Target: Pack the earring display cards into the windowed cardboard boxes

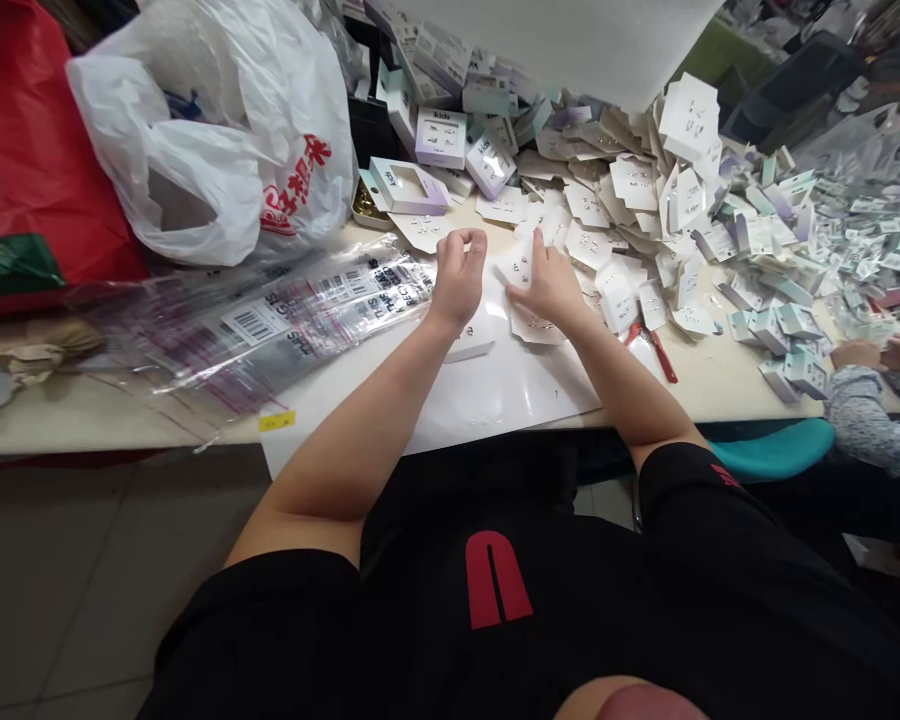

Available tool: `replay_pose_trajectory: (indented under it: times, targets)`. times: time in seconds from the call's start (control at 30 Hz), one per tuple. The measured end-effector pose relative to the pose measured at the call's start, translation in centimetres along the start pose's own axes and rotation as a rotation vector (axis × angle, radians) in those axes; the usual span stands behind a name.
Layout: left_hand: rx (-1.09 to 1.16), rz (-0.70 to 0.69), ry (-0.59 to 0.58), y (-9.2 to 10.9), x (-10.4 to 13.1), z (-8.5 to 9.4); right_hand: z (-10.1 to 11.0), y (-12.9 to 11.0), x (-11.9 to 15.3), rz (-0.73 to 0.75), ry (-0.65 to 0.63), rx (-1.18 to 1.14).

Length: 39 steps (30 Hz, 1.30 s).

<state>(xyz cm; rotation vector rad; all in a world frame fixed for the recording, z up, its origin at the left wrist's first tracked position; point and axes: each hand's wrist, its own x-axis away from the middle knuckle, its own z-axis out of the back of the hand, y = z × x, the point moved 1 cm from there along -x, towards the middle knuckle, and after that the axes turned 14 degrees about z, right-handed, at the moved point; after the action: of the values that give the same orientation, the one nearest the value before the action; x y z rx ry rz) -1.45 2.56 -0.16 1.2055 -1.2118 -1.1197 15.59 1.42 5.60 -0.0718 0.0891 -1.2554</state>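
My right hand [553, 284] grips a white earring card [517, 263] by its right edge, thumb below and index finger stretched along it. Small studs show on the card. To its left, my left hand [459, 277] is raised with fingertips pinched together; whatever they hold, if anything, is too small to make out. Beneath the left wrist lies another white card [474, 338] with studs. One more card [536, 326] rests under my right hand. Both hands are above a glossy white sheet [450, 405] on the table.
Red-handled pliers [661, 355] lie right of my right forearm. Many earring cards [589, 205] and small boxes [441, 137] pile up behind. Clear plastic bags [270, 325] and a white carrier bag [217, 130] occupy the left. At far right are another person's hands [881, 353].
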Motion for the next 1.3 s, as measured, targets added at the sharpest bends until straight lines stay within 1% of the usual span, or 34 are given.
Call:
replay_pose_trajectory:
  times: [0.07, 0.2, 0.23, 0.3, 0.37, 0.4, 0.43, 0.5, 0.53, 0.6, 0.67, 0.7, 0.77, 0.8, 0.87, 0.93, 1.03, 1.13, 1.17, 1.23, 1.27, 1.3]
  targets:
    - [-0.059, -0.015, 0.012, 0.0, 0.0, 0.0, -0.1, 0.2, 0.4, 0.073, 0.128, -0.060]
    - [-0.176, -0.001, 0.019, 0.2, 0.3, 0.0, -0.6, 0.9, 2.0, 0.249, 0.278, -0.310]
    - [-0.190, 0.005, -0.004, 0.1, 0.5, -0.2, -0.8, 1.3, 2.3, 0.284, 0.323, -0.399]
    - [-0.173, -0.010, -0.085, 0.0, 0.7, -0.5, -1.3, 2.2, 2.5, 0.322, 0.404, -0.601]
    - [-0.081, -0.045, -0.159, -0.1, 0.8, -0.6, -1.9, 3.2, 2.3, 0.313, 0.447, -0.804]
    - [-0.015, -0.057, -0.176, -0.1, 0.8, -0.6, -2.1, 3.7, 2.0, 0.299, 0.456, -0.902]
    - [0.059, -0.056, -0.178, 0.0, 0.8, -0.6, -2.4, 4.1, 1.7, 0.283, 0.460, -0.998]
    - [0.211, -0.012, -0.167, 0.3, 0.8, -0.3, -2.6, 4.4, 1.3, 0.249, 0.434, -1.171]
    - [0.273, 0.026, -0.169, 0.6, 0.8, -0.2, -2.6, 4.2, 1.2, 0.235, 0.394, -1.252]
    - [0.371, 0.133, -0.196, 1.2, 1.2, -0.2, -2.4, 3.4, 1.4, 0.214, 0.264, -1.418]
    - [0.443, 0.257, -0.248, 1.8, 1.8, -0.4, -2.1, 2.3, 1.9, 0.233, 0.155, -1.568]
    - [0.468, 0.315, -0.282, 2.0, 2.2, -0.5, -1.9, 1.7, 2.1, 0.258, 0.129, -1.634]
    - [0.476, 0.391, -0.356, 2.4, 3.0, -0.9, -1.9, 0.9, 2.6, 0.322, 0.117, -1.735]
    - [0.454, 0.402, -0.394, 2.5, 3.4, -1.1, -1.9, 0.7, 2.7, 0.350, 0.118, -1.769]
    - [0.367, 0.367, -0.451, 2.5, 3.9, -1.4, -2.1, 0.6, 2.8, 0.395, 0.108, -1.808]
    - [0.245, 0.270, -0.444, 2.5, 4.1, -1.4, -2.3, 0.8, 2.9, 0.414, 0.109, -1.796]
    - [-0.025, 0.079, -0.326, 2.5, 4.1, -0.9, -2.2, 1.1, 2.9, 0.382, 0.141, -1.727]
    - [-0.306, -0.109, -0.185, 2.7, 3.9, -0.1, -2.0, 1.4, 3.0, 0.279, 0.148, -1.652]
    - [-0.345, -0.164, -0.131, 2.8, 3.8, 0.2, -1.9, 1.4, 3.1, 0.245, 0.146, -1.640]
    - [-0.332, -0.255, -0.030, 3.2, 3.9, 0.6, -1.9, 1.5, 3.1, 0.201, 0.119, -1.646]
    - [-0.310, -0.288, -0.004, 3.5, 4.0, 0.8, -2.0, 1.5, 3.1, 0.194, 0.098, -1.660]
    - [-0.297, -0.315, -0.006, 3.7, 4.2, 0.8, -2.0, 1.4, 3.2, 0.193, 0.077, -1.675]
